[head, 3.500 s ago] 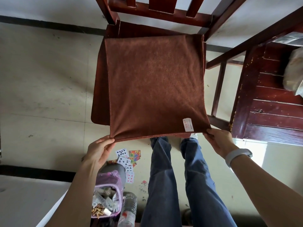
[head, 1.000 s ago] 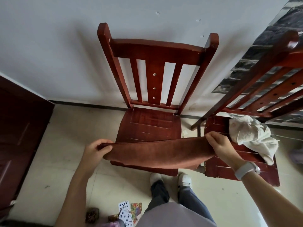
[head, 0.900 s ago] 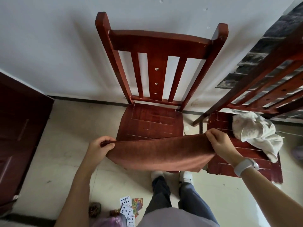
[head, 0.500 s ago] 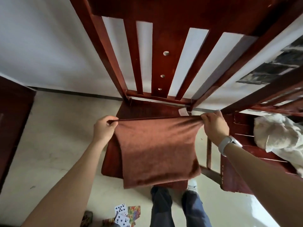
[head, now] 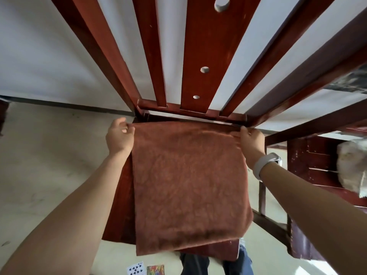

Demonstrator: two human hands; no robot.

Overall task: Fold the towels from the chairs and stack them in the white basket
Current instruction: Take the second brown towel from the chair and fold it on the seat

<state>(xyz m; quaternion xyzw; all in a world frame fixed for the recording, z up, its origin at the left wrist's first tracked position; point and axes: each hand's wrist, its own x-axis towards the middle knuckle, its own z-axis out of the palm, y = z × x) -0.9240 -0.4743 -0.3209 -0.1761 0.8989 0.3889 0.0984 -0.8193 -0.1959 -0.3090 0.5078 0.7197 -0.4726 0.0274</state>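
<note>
A brown towel (head: 188, 185) lies folded in half over the seat of a red wooden chair (head: 117, 211), its doubled far edge near the chair's backrest (head: 200, 46). My left hand (head: 119, 137) pinches the far left corner and my right hand (head: 251, 138), with a white wristband, pinches the far right corner. The near folded edge hangs slightly past the seat front. A crumpled white towel (head: 351, 167) rests on a second red chair (head: 315, 161) at the right. The white basket is not in view.
Playing cards (head: 137, 269) lie on the pale tiled floor near my feet. My legs in blue jeans (head: 198, 264) stand in front of the chair. A white wall runs behind the chairs; a dark piece of furniture (head: 3, 114) shows at the left edge.
My hands carried the towel's near edge up and over to the far edge by the backrest, folding it in half on the seat. My head leaned closer to the chair.
</note>
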